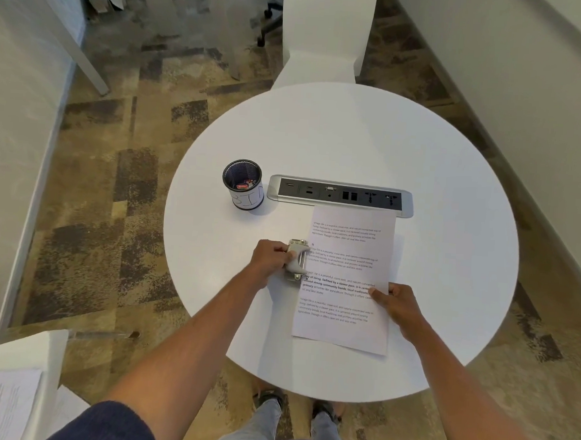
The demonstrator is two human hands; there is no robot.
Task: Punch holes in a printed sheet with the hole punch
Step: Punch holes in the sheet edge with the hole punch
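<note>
Presently, as noted from the head view:

Surface: round white top (321,136), seen from above, with a power and data strip (340,195) set into it.
Printed sheet: sheet (346,284) lies flat on the near half of the surface; its long axis runs away from the person, its far edge touching the strip.
Hole punch: small grey metal punch (297,259) is set at the sheet's left edge, about midway along it; its long axis lies parallel to that edge and its mouth faces right, toward the paper.
Left hand: hand (271,257) is closed over the punch, fingers wrapped on its lever.
Right hand: hand (398,303) is pressed on the sheet's right edge, fingers held narrow and flat against the paper.
Cup: dark mesh pen cup (242,188) stands upright, just left of the strip.
</note>
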